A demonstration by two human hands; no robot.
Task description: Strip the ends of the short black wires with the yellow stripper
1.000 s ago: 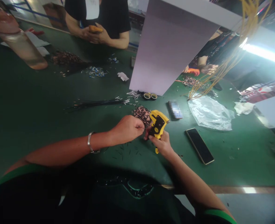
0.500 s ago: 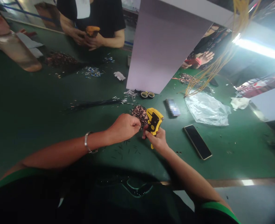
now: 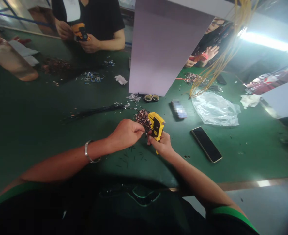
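Observation:
My right hand is wrapped round the handle of a yellow and black hand tool, whose head points up and away from me. Just left of the tool, my left hand has its thumb and fingers pinched together; what is between the fingertips is too small to make out. Behind both hands lies a pile of short copper-coloured and dark pieces. A bundle of thin black wires stretches across the table to the left, and small silvery pieces lie beyond the pile.
On the green table are a phone, a blurred-out small box, two tape rolls and a plastic bag. A grey panel stands behind. Across the table, a person holds an orange tool; another holds a red one.
The whole view has shifted slightly. My hands keep nearly the same pose beside the pile. The person across has raised the orange tool and moved a hand off to its left side.

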